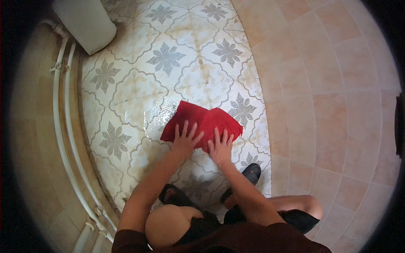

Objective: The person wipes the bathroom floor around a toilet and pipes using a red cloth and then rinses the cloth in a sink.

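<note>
A red cloth (194, 116) lies spread on the patterned tile floor (126, 99), its left part darker than its right. My left hand (184, 141) rests on the darker part with fingers spread. On the brighter right part, my right hand (220, 147) lies with its fingers apart, pressing near the cloth's lower edge. Both hands touch the cloth from above, and neither grips it. Just left of the cloth the floor glistens with a wet patch (158, 116).
White pipes (63, 139) run along the left wall. A white pedestal-like block (86, 25) stands at the far left. To the right rises a wall of beige-pink tiles (312, 114). My dark shoes (252, 172) are close behind the cloth.
</note>
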The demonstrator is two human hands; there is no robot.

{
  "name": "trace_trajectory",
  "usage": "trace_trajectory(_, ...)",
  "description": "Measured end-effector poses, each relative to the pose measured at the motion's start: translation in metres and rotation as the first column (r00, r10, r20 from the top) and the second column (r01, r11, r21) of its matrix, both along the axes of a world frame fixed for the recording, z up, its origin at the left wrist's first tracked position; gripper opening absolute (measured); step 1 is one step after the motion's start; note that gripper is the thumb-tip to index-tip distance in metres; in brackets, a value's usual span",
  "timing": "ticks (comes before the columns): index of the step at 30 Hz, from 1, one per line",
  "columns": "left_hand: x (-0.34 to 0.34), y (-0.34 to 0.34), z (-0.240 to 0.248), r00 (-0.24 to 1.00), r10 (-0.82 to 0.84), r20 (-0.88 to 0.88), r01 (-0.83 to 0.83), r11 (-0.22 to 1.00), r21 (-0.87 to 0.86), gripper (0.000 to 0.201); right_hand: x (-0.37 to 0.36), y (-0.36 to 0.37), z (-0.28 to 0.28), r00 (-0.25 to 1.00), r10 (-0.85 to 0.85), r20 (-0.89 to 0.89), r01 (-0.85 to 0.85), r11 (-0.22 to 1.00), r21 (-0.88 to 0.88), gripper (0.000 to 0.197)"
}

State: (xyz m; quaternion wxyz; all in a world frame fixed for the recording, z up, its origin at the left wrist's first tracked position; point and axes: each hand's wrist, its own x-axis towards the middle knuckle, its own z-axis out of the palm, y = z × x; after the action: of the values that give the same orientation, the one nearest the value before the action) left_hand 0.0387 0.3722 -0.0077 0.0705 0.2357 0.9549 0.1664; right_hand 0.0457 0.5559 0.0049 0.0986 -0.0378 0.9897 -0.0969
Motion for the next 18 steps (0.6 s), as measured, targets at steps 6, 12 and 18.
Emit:
trace_trajectory(6,0.107,0.022,-0.014,0.927,-0.361,0.103,0.369,0.926,-0.076,0.056,0.129,0.02,-0.013,1.0,0.004,0.017,-0.004,1.0,0.015,0.068)
trace_trajectory(12,0.095,0.033,-0.02,0.852,-0.524,0.001,0.524,0.852,0.001,0.048,0.132,0.013,-0.024,0.94,-0.32,0.116,0.312,0.946,0.084,0.073)
trace_trajectory(18,0.007,0.015,-0.01,0.985,-0.175,0.006,0.175,0.985,0.012,0.054,-0.005,0.007,-0.017,0.995,-0.104,-0.006,0.104,0.988,0.113,0.075)
